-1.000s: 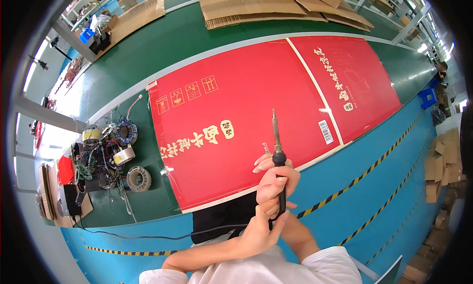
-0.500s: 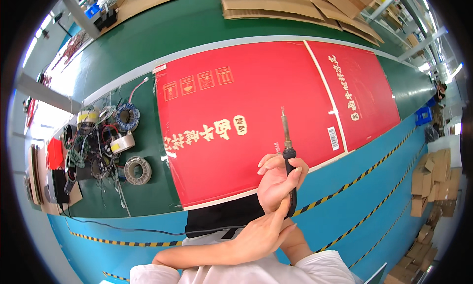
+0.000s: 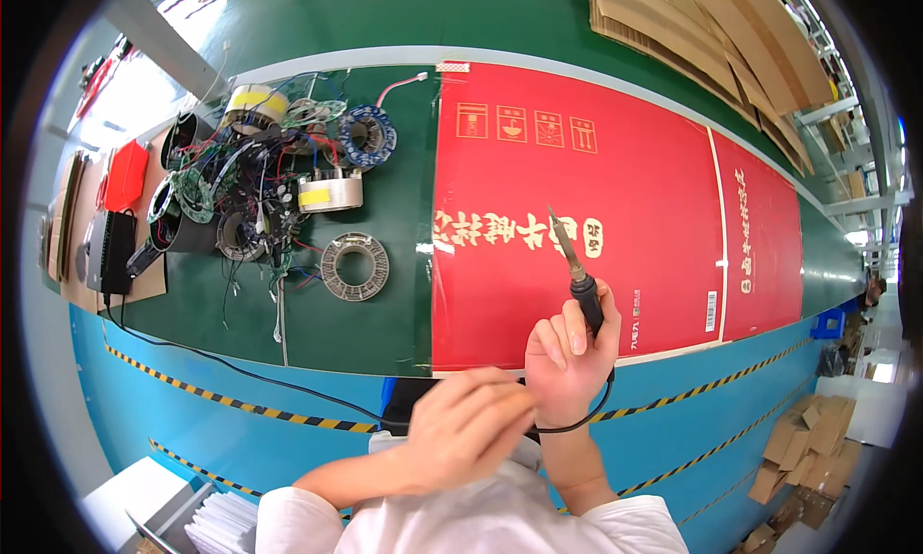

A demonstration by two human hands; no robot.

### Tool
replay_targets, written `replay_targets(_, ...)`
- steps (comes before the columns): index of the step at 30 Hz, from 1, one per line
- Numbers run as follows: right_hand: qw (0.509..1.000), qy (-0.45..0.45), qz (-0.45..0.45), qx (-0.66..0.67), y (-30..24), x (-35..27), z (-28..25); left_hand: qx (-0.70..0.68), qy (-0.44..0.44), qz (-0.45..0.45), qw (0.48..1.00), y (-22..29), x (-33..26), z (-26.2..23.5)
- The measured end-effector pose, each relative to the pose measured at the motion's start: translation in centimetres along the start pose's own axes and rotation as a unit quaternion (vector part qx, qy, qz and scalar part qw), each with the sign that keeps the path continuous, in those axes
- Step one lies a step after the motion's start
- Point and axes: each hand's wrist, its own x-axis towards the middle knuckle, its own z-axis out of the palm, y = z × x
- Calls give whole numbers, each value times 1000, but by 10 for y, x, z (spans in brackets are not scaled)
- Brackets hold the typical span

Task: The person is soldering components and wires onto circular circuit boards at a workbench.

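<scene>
My right hand (image 3: 575, 347) is closed around the black handle of a soldering iron (image 3: 586, 298). Its metal tip points up and slightly left over the red cardboard sheet (image 3: 519, 189). Beside the right wrist is my left hand (image 3: 466, 419), smeared by motion, so how its fingers are set is unclear. The iron's black cord (image 3: 260, 376) loops below the right hand, passes behind the left one and runs left to a black box-shaped unit (image 3: 117, 251) at the table's left end.
Left on the green table (image 3: 404, 304) lies a tangle of wires and circuit boards (image 3: 255, 189), with a ring-shaped coil core (image 3: 356, 266) and a blue-wound coil (image 3: 367, 136). Flattened cardboard (image 3: 673, 35) is stacked at the back. Cartons (image 3: 808, 448) stand on the floor at right.
My left hand has moved left, away from the iron's handle. The iron has tilted leftward in my right hand. The view has swung left, bringing the coils and wires nearer the middle.
</scene>
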Motion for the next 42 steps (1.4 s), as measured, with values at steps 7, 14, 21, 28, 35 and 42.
replay_targets(7,998,13,60,4,24,-1,11,66,63,-48,995,-40,-13,-42)
replay_targets(14,745,-194,-293,-567,24,2,-1,131,125,-94,979,-56,-26,-65)
replay_targets(21,530,-202,-376,-733,0,10,-36,250,193,-158,936,-77,-33,-96)
replay_targets(28,559,-263,-374,-691,-4,15,-35,335,119,-184,917,-89,-31,-97)
replay_targets(35,564,-207,-402,-691,-9,13,-37,308,9,-214,927,-87,-4,-85)
replay_targets(42,659,-175,-357,-639,-12,10,-46,248,27,-75,965,-78,17,-37)
